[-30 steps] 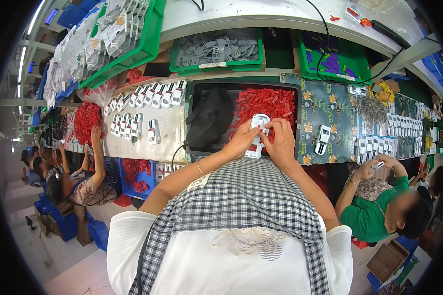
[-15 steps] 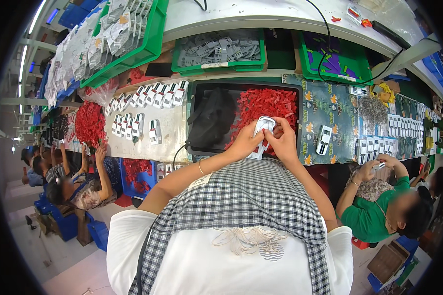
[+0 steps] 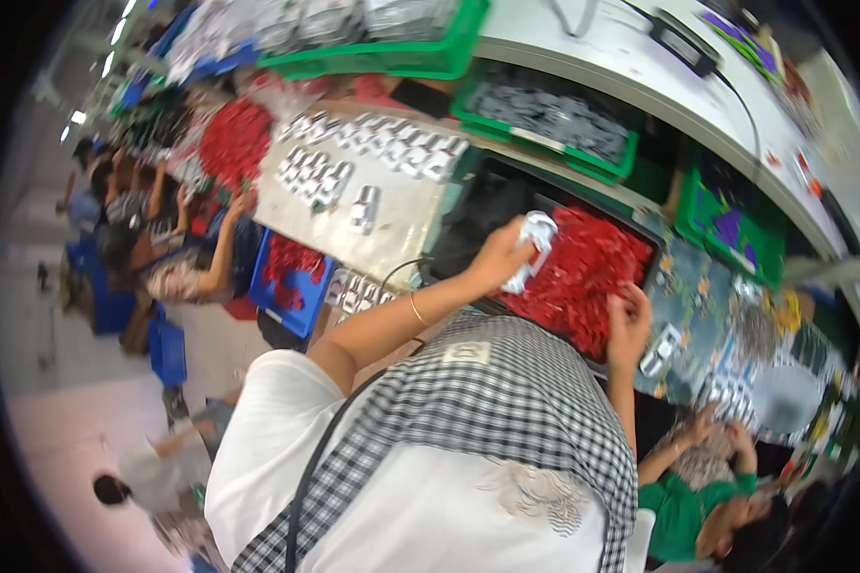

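White plastic part [image 3: 533,250] sits clamped in her left hand [image 3: 495,260]; the right hand [image 3: 629,325] pinches closed over red pieces [image 3: 583,282].

Factory assembly line, green parts bins [image 3: 554,119], seated workers [image 3: 177,253] along benches

Right hand [image 3: 629,325] fingers' contents hidden.

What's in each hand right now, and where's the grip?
Left hand holds a small white part by its lower end. Right hand is over the red pieces; whether it holds one cannot be told.
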Available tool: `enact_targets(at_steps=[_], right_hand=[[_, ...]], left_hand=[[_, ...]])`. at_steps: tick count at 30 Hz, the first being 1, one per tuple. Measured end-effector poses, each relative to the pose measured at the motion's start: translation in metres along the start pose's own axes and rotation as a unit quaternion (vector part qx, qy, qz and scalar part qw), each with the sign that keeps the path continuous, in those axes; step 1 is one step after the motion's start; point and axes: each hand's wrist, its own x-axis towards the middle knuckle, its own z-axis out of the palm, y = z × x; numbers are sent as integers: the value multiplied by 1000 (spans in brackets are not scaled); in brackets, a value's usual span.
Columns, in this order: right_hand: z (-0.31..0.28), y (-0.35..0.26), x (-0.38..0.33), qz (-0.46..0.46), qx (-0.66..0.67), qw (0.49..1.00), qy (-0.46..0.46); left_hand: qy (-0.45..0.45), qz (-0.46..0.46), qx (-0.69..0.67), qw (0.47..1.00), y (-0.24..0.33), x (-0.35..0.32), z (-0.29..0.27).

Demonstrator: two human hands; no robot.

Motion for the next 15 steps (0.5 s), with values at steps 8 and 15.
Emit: enact_targets(at_steps=[8, 15], right_hand=[[-131, 168, -64, 99, -461, 848, 240], [-145, 209, -93, 245, -518, 800, 181]], left_hand=[[205, 18, 468, 860, -160, 17, -187], [193, -149, 578, 779, -228, -29, -233]])
